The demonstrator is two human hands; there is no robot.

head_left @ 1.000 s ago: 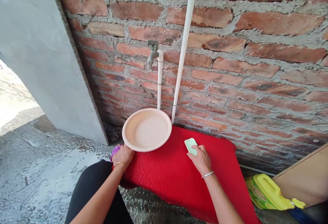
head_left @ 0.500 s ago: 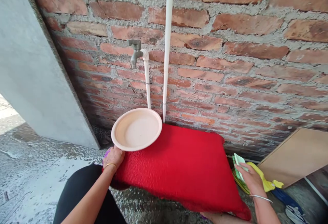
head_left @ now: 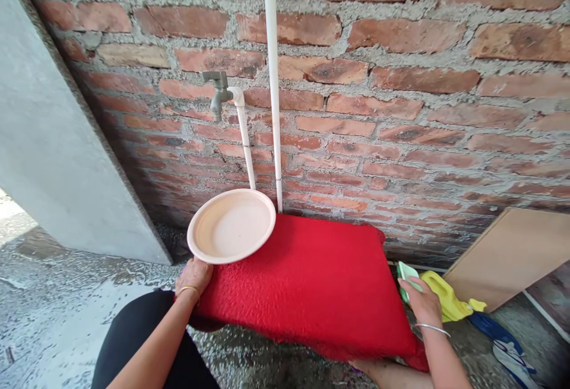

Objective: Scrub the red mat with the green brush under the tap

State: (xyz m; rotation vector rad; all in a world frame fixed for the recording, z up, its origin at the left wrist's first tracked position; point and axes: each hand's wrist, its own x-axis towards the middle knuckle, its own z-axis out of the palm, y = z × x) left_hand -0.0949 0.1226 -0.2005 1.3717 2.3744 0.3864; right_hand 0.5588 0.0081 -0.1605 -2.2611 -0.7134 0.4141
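Observation:
A red cloth [head_left: 303, 282], wet-looking and textured on its left part, lies spread over a low support. My left hand [head_left: 194, 275] is closed at the cloth's left edge, just below the basin's rim; its fingertips are mostly hidden. On the cloth's back left corner sits a cream plastic basin [head_left: 240, 225], tilted toward me. At the right end, my right hand [head_left: 425, 300] grips a pale green scrub brush [head_left: 408, 275] with green bristles. The brush is held beside the cloth's right edge.
A grey tap [head_left: 217, 95] on a white pipe [head_left: 244, 139] stands before the brick wall [head_left: 401, 104]. A grey slab [head_left: 75, 127] leans at left. A yellow bottle [head_left: 445, 297], a tan board [head_left: 516, 252] and blue-and-white footwear [head_left: 507, 341] are at right. The floor is wet.
The whole view has shifted slightly, so things appear further left. My right hand and the brush have moved a little up and left, close to the cloth's edge. My left hand stays put.

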